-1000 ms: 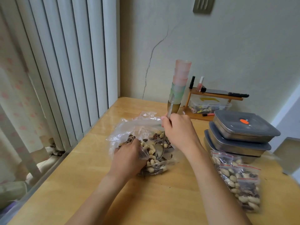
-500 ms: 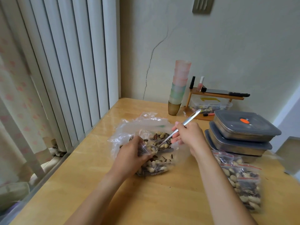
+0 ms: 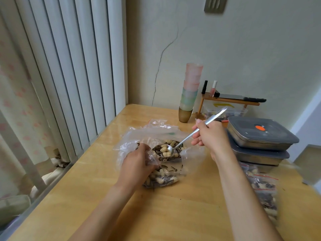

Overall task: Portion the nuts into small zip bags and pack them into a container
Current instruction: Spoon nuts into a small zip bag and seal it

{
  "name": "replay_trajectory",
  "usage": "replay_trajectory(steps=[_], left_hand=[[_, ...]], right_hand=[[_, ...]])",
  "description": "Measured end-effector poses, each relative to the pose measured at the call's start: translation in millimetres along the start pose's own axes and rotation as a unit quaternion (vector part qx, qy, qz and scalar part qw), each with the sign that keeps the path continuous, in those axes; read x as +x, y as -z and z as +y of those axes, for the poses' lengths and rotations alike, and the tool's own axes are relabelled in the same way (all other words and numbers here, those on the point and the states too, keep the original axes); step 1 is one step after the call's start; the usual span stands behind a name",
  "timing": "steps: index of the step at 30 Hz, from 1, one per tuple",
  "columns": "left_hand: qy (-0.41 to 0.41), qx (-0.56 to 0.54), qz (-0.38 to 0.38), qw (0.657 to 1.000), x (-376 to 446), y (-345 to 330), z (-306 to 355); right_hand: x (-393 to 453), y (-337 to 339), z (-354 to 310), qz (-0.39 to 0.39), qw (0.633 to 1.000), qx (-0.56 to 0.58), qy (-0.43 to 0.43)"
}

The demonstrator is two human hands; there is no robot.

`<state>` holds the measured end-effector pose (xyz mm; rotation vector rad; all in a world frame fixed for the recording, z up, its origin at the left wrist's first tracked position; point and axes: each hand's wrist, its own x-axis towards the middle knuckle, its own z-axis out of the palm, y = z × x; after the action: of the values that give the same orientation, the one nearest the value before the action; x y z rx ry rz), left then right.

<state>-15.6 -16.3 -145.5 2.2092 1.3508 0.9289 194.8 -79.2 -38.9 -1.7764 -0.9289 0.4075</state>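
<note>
1. One spoon [image 3: 175,146], loaded with peanuts and striped seeds, hangs over the big bag [image 3: 152,136] in the middle of the surface [image 3: 173,214]; its bowl sits just above the loose nuts [image 3: 163,178] in that bag.
2. Right hand [image 3: 211,136] pinches the spoon's handle about midway, fingers curled round it, the handle's end pointing up and away toward the wall.
3. Left hand [image 3: 137,164] grips crumpled clear plastic at the bag's near left side; whether that is a small zip bag or the big bag's edge, I cannot tell.
4. Handling, as a judgement: the nuts are light, loose and apt to roll off a tilted spoon, so the bowl should stay level. The film is thin, limp and slippery, and is best held at the rim of the mouth so it stays open.
5. Filled zip bags [image 3: 262,190] lie at the right, in front of the stacked lidded containers [image 3: 260,136].
6. Against a second ago: the spoon then stood nearly upright, dug into the nuts, with the right hand above it. Now it is lifted out, tilted low and full. The left hand has barely shifted.
</note>
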Motion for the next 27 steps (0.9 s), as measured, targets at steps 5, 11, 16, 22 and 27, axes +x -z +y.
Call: replay_trajectory(steps=[5,11,16,22,27], left_hand=[[-0.014,-0.042,-0.036,0.998,-1,0,4],[0.019,-0.095,-0.054,0.994,0,1,8],[0.014,-0.078,-0.069,0.994,0,-3,10],[0.004,-0.075,-0.049,0.996,-1,-9,13],[-0.004,-0.080,-0.013,0.997,1,-7,10]], right_hand=[[-5,-5,-5,-0.035,0.998,-0.043,0.043],[-14,-4,-23,-0.058,0.981,-0.104,0.156],[-28,-6,-38,-0.077,0.955,-0.153,0.244],[-40,-16,-49,-0.071,0.932,-0.174,0.310],[-37,-18,-46,-0.019,0.935,-0.154,0.318]])
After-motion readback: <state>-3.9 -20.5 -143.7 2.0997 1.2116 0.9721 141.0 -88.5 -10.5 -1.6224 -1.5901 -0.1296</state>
